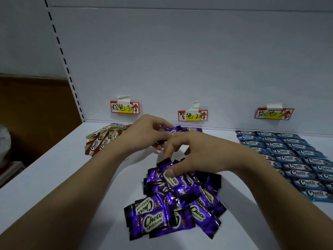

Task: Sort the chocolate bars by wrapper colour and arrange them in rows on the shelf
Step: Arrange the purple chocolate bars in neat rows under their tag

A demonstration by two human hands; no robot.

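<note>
A loose pile of purple Choco bars point(173, 201) lies on the white shelf point(54, 177) in front of me. My left hand point(142, 136) holds a purple bar point(171, 131) near the back wall, next to another purple bar point(191, 129) lying under the middle label. My right hand point(196, 154) pinches the top purple bar point(168, 175) of the pile between thumb and fingers. Gold-and-red bars point(102, 139) are fanned out at the back left. Blue bars point(295, 159) lie in neat rows on the right.
Three handwritten price labels are taped to the back wall: left label point(124, 107), middle label point(192, 115), right label point(273, 113). A slotted upright point(66, 69) marks the shelf's left end; beyond it the shelf edge drops off to a brown floor.
</note>
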